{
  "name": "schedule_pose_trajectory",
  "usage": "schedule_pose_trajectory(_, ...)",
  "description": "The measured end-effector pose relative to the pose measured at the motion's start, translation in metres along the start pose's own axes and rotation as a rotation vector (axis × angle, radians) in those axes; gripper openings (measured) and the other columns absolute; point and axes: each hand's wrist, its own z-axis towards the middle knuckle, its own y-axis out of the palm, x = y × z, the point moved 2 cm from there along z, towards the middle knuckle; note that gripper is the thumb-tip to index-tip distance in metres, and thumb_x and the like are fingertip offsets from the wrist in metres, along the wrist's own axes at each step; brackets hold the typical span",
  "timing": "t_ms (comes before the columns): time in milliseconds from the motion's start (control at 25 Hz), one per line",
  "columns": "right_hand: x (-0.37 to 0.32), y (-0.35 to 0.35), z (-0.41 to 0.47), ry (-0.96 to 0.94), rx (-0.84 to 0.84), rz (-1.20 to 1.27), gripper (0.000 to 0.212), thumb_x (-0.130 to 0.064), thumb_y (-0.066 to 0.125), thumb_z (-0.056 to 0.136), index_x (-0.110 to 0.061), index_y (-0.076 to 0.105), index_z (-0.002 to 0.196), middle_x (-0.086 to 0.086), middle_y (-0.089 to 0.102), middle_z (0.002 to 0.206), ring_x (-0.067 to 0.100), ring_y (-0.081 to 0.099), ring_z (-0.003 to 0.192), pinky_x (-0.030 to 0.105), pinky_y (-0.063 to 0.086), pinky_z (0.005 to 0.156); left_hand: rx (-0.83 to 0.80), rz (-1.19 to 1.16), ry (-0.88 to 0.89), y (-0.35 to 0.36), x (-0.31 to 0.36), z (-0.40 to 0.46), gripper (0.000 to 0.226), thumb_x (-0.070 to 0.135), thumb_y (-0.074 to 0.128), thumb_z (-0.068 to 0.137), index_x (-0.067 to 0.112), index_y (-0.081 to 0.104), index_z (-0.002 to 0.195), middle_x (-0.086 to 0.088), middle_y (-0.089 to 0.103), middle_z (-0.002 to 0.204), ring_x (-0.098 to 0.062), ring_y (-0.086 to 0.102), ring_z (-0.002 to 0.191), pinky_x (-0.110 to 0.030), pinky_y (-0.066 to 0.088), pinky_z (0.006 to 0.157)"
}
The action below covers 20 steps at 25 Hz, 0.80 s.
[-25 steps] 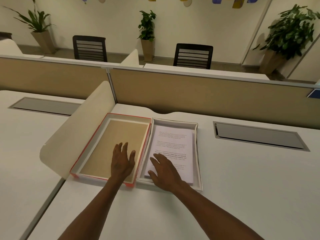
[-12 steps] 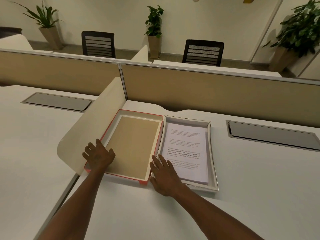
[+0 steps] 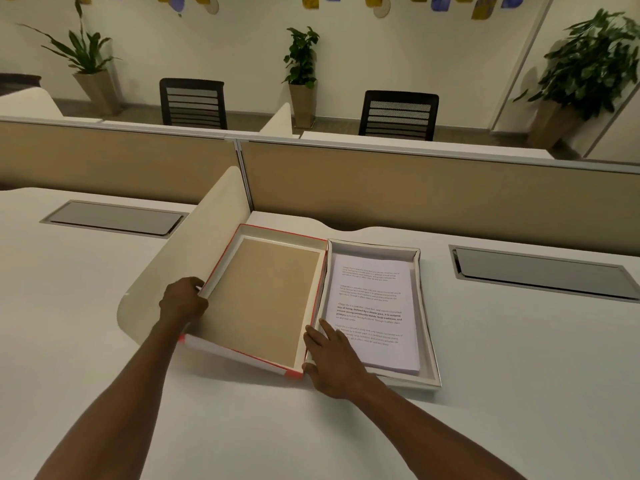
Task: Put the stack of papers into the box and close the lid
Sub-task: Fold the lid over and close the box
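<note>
Head view, near edge of worktop (image 3: pixel 485 427): two trays side by side, long axes running away from the person.
Box (image 3: pixel 427 351): white tray on the right, flat on the worktop, open on top.
Papers (image 3: pixel 372 306): printed stack already lying inside the box, long axis in line with the box walls.
Lid (image 3: pixel 263 299): red-edged tray on the left, brown inside facing up, its right wall touching the box's left wall; its left side seems lifted a little, near corner down.
Left hand (image 3: pixel 183 303): curled fingers (image 3: pixel 194 284) closed over the lid's left wall, gripping it about midway along.
Right hand (image 3: pixel 334 362): spread flat and loose, fingers (image 3: pixel 327 329) resting on the near left corner of the papers and the seam between lid and box; it grips nothing.
Key relation: the box lies to the right of the left hand's grip, across the lid's short axis.
Nearer hand: left for the lid's far wall, right for the seam.
Judgement: closing probably means swinging the lid rightward over the seam, with the right hand cleared from the papers first.
</note>
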Motion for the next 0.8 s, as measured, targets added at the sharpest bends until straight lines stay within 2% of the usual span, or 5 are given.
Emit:
schedule_pose_trajectory(160, 0.007, -0.017, -0.005, 0.056, 0.087, 0.228, 0.069, -0.043, 0.053, 0.097, -0.019, 0.028, 0.156, 0.005, 0.027, 0.164, 0.023, 0.012, 0.155, 0.038, 0.016, 0.124, -0.160, -0.126, 0.112, -0.025, 0.016, -0.004, 0.061, -0.002, 0.070, 0.085, 0.013, 0.056, 0.143, -0.015, 0.061, 0.136, -0.029, 0.062, 0.095, -0.044, 0.051, 0.094)
schedule_pose_trajectory(240, 0.007, -0.039, -0.003, 0.123, 0.224, 0.451, 0.063, -0.040, 0.061, 0.094, -0.021, 0.041, 0.150, 0.004, 0.044, 0.155, 0.021, 0.036, 0.145, 0.034, 0.030, 0.118, -0.191, -0.264, 0.180, -0.034, 0.027, -0.018, 0.063, -0.001, 0.067, 0.088, 0.020, 0.052, 0.146, -0.011, 0.054, 0.145, -0.029, 0.061, 0.109, -0.047, 0.052, 0.098)
schedule_pose_trajectory(360, -0.004, -0.082, 0.015, 0.210, 0.413, 0.792, 0.046, -0.037, 0.068, 0.090, -0.024, 0.060, 0.133, -0.002, 0.067, 0.127, 0.012, 0.065, 0.110, 0.032, 0.054, 0.094, -0.191, -0.490, 0.286, -0.047, 0.049, -0.046, 0.057, 0.012, 0.068, 0.092, 0.033, 0.055, 0.143, -0.002, 0.052, 0.147, -0.029, 0.057, 0.124, -0.050, 0.053, 0.101)
schedule_pose_trajectory(520, -0.037, -0.128, 0.049, 0.243, 0.398, 1.174, 0.034, -0.035, 0.068, 0.092, -0.024, 0.064, 0.123, -0.002, 0.070, 0.110, 0.012, 0.071, 0.096, 0.032, 0.062, 0.084, -0.086, -0.563, 0.308, -0.063, 0.073, -0.083, 0.050, 0.025, 0.071, 0.088, 0.037, 0.061, 0.136, 0.003, 0.059, 0.139, -0.023, 0.058, 0.114, -0.040, 0.053, 0.091)
schedule_pose_trajectory(800, -0.060, -0.165, 0.068, 0.268, 0.341, 1.577, 0.024, -0.033, 0.067, 0.094, -0.016, 0.069, 0.110, 0.005, 0.076, 0.104, 0.019, 0.077, 0.082, 0.028, 0.061, 0.061, 0.016, -0.419, 0.388, -0.058, 0.131, -0.135, 0.069, 0.027, 0.075, 0.087, 0.020, 0.047, 0.150, -0.005, 0.055, 0.149, -0.028, 0.058, 0.127, -0.049, 0.052, 0.106)
